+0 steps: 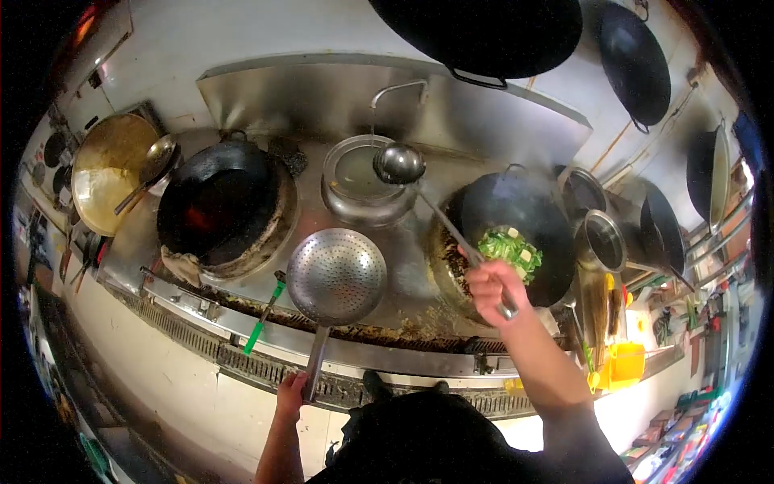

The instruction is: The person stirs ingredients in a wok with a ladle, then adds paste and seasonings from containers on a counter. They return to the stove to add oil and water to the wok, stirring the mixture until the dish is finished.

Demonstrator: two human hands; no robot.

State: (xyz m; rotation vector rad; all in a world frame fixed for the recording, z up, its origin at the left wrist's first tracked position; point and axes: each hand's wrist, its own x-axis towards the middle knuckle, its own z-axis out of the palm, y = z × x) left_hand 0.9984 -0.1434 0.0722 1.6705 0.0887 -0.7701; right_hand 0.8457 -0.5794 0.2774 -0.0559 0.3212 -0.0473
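My left hand [292,395] is closed round the handle of a perforated metal strainer [337,276]. The strainer's round bowl hangs over the front of the steel stove, left of centre. In my right hand [493,290] is the long handle of a metal ladle [400,164]. Its bowl is at the right rim of a steel pot [355,208] of cloudy liquid, below a tap [398,87]. Beneath and beside my right hand, a black wok [538,211] contains chopped green vegetables [509,248] with pale pieces. My hand and forearm hide part of this wok.
Another black wok [211,198] sits on the left burner. A green-handled tool [264,319] lies near the stove's front edge. At right are metal containers [601,240] and a yellow container [625,365]. Large woks [484,32] hang above, and a golden pan [109,173] leans at far left.
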